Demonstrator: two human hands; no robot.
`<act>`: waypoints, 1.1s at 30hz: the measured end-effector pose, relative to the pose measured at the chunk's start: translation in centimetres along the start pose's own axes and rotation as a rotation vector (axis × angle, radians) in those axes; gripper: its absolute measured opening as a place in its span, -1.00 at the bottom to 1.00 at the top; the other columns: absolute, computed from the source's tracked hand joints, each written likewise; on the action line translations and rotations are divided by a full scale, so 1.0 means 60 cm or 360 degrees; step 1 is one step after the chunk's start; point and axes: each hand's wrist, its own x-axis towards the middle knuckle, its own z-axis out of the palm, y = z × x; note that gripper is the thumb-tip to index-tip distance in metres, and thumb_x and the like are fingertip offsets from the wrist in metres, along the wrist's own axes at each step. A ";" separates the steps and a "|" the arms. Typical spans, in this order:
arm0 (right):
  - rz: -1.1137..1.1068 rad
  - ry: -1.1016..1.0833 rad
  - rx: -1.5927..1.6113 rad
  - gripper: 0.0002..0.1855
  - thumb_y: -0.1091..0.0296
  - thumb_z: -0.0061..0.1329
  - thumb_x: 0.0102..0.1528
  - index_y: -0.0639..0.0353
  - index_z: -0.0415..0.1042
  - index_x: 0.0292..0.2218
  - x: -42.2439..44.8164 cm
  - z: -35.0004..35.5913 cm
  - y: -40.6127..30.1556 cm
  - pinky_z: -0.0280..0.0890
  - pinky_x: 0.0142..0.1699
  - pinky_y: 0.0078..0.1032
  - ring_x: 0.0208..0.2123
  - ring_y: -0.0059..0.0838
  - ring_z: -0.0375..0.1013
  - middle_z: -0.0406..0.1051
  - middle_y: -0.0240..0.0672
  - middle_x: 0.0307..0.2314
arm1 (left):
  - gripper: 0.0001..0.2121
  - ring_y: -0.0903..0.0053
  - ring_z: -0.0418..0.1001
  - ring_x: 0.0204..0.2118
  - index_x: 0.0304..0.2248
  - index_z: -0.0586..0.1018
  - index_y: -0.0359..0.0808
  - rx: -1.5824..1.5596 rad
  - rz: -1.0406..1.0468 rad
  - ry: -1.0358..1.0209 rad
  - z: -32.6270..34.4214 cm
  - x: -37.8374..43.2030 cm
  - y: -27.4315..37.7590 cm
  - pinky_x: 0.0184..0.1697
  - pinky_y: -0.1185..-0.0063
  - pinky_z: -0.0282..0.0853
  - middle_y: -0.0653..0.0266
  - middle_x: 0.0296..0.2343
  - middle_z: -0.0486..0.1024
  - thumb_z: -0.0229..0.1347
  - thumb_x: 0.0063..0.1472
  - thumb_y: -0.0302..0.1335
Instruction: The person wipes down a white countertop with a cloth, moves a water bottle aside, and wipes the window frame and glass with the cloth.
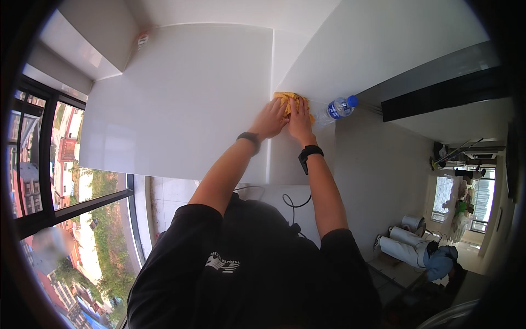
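Observation:
Both my hands lie side by side on a yellow cloth, pressed against a smooth white surface beside a seam. My left hand covers the cloth's left part, its fingers pointing away from me. Over the right part rests my right hand, with its fingers slightly spread. A clear plastic bottle with a blue cap and blue label stands just to the right of the cloth. Each wrist wears a black band. How far the fingers grip the cloth cannot be told.
The broad white surface stretches to the left, up to a black-framed window. A black cable hangs near my body. At the lower right a person is in the room, near a bucket. Farther back is another person.

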 end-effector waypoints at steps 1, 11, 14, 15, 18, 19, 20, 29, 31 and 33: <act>-0.0024 0.0098 0.0000 -0.25 0.45 -0.08 0.04 0.09 -0.10 0.20 0.000 0.001 0.010 -0.20 0.27 -0.05 0.23 0.13 -0.22 -0.15 0.08 0.17 | -0.44 0.17 0.10 0.13 0.09 0.22 -0.41 -0.0265 -0.0123 -0.0062 -0.019 0.012 0.009 0.14 0.39 0.09 0.00 0.04 0.17 -0.03 0.21 -0.19; -0.0113 0.0382 0.0016 -0.25 0.48 -0.08 0.02 0.07 -0.08 0.20 -0.001 0.006 0.020 -0.11 0.23 -0.02 0.19 0.19 -0.13 -0.07 0.16 0.12 | -0.71 0.19 0.10 0.14 -0.08 0.49 -0.18 -0.0304 -0.0073 -0.0243 -0.043 0.034 0.012 0.22 0.38 0.05 0.21 0.03 0.19 -0.07 0.21 -0.41; -0.0066 0.0279 0.0017 -0.28 0.48 -0.10 0.04 0.05 -0.05 0.19 -0.003 -0.006 0.002 -0.10 0.24 -0.06 0.20 0.16 -0.12 -0.08 0.12 0.14 | -0.67 0.15 0.13 0.09 -0.07 0.42 -0.34 -0.0081 0.0089 -0.0182 -0.037 0.019 0.006 0.15 0.38 0.11 0.06 -0.02 0.24 -0.05 0.20 -0.39; -0.0040 0.0217 0.0027 -0.32 0.48 -0.12 0.06 0.05 -0.02 0.19 -0.006 -0.009 0.004 -0.10 0.24 -0.07 0.20 0.14 -0.12 -0.10 0.08 0.15 | -0.56 0.13 0.19 0.02 -0.02 0.32 -0.51 0.0083 0.0259 -0.0082 -0.038 0.019 0.010 0.07 0.39 0.18 -0.05 -0.09 0.29 -0.02 0.19 -0.36; -0.0174 0.0203 0.0007 -0.31 0.48 -0.10 0.05 0.04 0.00 0.19 -0.074 -0.008 -0.010 -0.07 0.25 -0.13 0.19 0.14 -0.09 -0.06 0.09 0.14 | -0.72 0.07 0.03 0.18 -0.11 0.48 -0.34 -0.0146 0.0078 -0.0214 -0.041 -0.056 0.043 0.21 0.35 0.08 -0.02 0.04 0.19 -0.07 0.20 -0.45; -0.0240 0.0182 0.0026 -0.31 0.49 -0.08 0.04 0.03 0.01 0.18 -0.105 -0.018 -0.018 -0.06 0.24 -0.14 0.19 0.14 -0.07 -0.04 0.09 0.14 | -0.68 0.06 0.03 0.18 -0.07 0.44 -0.38 -0.0412 0.0023 -0.0198 -0.052 -0.083 0.055 0.20 0.36 0.12 -0.06 0.05 0.17 -0.07 0.20 -0.46; -0.0269 0.0217 0.0038 -0.31 0.50 -0.07 0.03 0.03 0.04 0.17 -0.142 -0.014 -0.019 -0.05 0.24 -0.14 0.19 0.12 -0.06 -0.03 0.08 0.13 | -0.65 0.06 0.03 0.19 -0.03 0.37 -0.40 -0.0384 0.0109 -0.0209 -0.089 -0.105 0.079 0.18 0.37 0.15 -0.10 0.05 0.16 -0.05 0.19 -0.48; -0.0112 0.0211 0.0066 -0.36 0.56 -0.08 0.04 -0.04 0.14 0.15 -0.342 -0.034 0.024 -0.02 0.25 -0.17 0.22 -0.02 -0.06 -0.01 -0.07 0.16 | -0.49 0.11 0.08 0.19 0.03 0.28 -0.40 -0.0473 0.0150 -0.0309 -0.082 -0.203 0.240 0.11 0.43 0.23 -0.14 0.04 0.14 0.02 0.02 -0.61; -0.0006 0.0267 0.0016 -0.37 0.55 -0.09 0.05 -0.05 0.14 0.15 -0.340 -0.044 0.067 -0.02 0.25 -0.17 0.22 -0.02 -0.06 -0.02 -0.07 0.16 | -0.49 0.10 0.08 0.18 0.04 0.27 -0.41 -0.0508 0.0233 -0.0285 -0.061 -0.168 0.250 0.13 0.43 0.20 -0.15 0.04 0.14 0.01 0.02 -0.62; 0.0097 0.0320 -0.0029 -0.37 0.54 -0.10 0.06 -0.07 0.13 0.15 -0.333 -0.050 0.090 -0.02 0.25 -0.18 0.22 -0.02 -0.06 -0.03 -0.07 0.17 | -0.48 0.08 0.08 0.17 0.04 0.28 -0.41 -0.0435 0.0379 -0.0209 -0.050 -0.124 0.252 0.14 0.39 0.17 -0.15 0.04 0.15 0.02 0.02 -0.61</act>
